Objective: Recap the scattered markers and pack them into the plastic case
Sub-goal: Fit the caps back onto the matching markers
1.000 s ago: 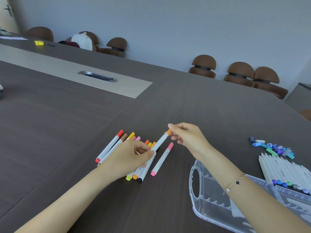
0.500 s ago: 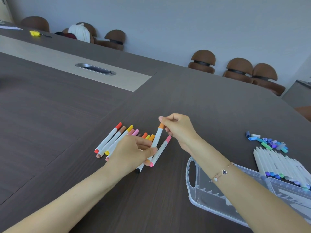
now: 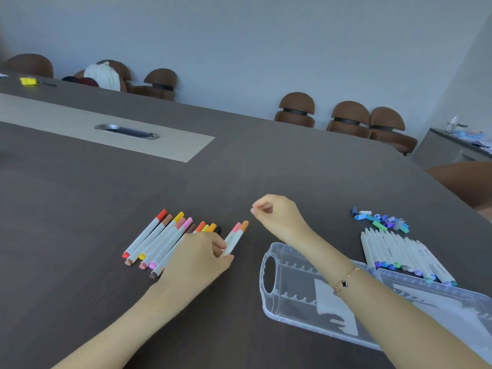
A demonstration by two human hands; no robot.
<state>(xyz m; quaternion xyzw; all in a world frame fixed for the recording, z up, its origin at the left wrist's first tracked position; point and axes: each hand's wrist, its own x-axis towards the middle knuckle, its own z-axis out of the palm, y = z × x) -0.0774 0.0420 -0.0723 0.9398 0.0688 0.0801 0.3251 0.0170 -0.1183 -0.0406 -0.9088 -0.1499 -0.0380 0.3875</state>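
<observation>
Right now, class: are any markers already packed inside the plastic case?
No: the plastic case shows only bare slots, and the markers lie on the table.

dark grey woodgrain table (image 3: 80, 209); warm-capped white markers (image 3: 159, 239); blue-purple caps (image 3: 383, 221); clear case (image 3: 292, 294); brown chairs (image 3: 296, 109).
</observation>
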